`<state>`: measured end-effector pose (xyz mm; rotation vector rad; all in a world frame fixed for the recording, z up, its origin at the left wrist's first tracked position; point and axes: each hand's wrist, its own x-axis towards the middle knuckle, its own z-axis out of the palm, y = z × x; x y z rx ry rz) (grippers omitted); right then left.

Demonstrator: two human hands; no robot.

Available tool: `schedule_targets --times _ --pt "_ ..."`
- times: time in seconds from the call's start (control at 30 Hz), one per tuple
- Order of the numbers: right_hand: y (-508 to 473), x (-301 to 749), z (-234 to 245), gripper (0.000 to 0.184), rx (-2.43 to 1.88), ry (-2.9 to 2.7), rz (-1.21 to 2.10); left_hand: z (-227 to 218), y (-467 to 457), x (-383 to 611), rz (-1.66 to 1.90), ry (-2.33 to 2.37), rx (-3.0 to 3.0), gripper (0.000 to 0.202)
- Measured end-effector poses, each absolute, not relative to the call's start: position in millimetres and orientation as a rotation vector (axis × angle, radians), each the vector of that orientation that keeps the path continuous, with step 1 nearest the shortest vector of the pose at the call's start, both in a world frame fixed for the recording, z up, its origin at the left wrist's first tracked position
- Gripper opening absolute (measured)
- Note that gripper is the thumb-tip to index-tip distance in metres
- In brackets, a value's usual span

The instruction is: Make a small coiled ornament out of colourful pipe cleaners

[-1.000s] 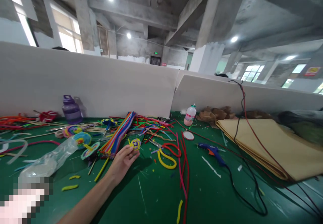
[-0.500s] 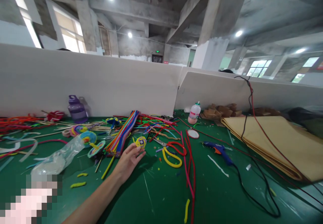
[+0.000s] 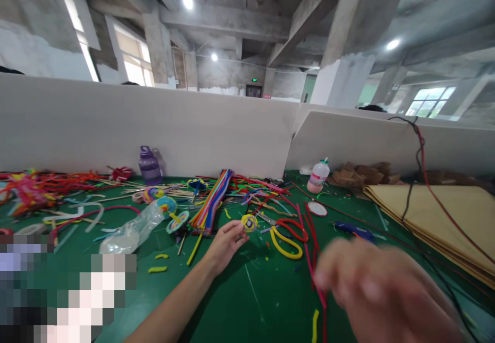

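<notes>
My left hand (image 3: 228, 245) pinches a small round coil of yellow and purple pipe cleaner (image 3: 249, 223) between thumb and fingertips, just above the green table. My right hand (image 3: 371, 281) is large and close to the camera at the lower right, smeared by motion, so its fingers are hard to read. Scissors (image 3: 286, 252) with one red and one yellow handle lie right of the coil. Behind my left hand rests a bundle of multicoloured pipe cleaners (image 3: 216, 196). A blue glue gun (image 3: 353, 230) lies beyond my right hand, which partly hides it.
A purple bottle (image 3: 150, 167) and a pink-and-clear bottle (image 3: 318, 178) stand near the white partition (image 3: 216, 131). Folded brown paper (image 3: 429, 219) covers the right side. Plastic-wrapped coiled flowers (image 3: 135, 224) lie left. Red pipe cleaners (image 3: 309, 260) and a hanging red cable (image 3: 436, 173) are also around.
The camera view has turned left, so everything appears shifted right. My right hand has come into view at the lower right. My left hand still grips the coil.
</notes>
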<state>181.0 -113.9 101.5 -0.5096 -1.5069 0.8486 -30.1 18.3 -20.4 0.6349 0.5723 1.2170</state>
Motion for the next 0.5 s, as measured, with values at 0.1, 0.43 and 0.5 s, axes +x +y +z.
schedule_targets --times 0.1,0.43,0.5 --pt "-34 166 121 0.024 -0.675 -1.442 0.843 -18 16 -30 1.143 0.508 0.580 0.008" --pt "107 86 40 0.013 -0.772 -2.605 0.074 -14 3 -25 0.731 0.426 0.795 0.005" --pt "105 64 37 0.014 -0.568 -2.776 -0.109 -16 3 -24 0.694 0.440 0.839 0.005"
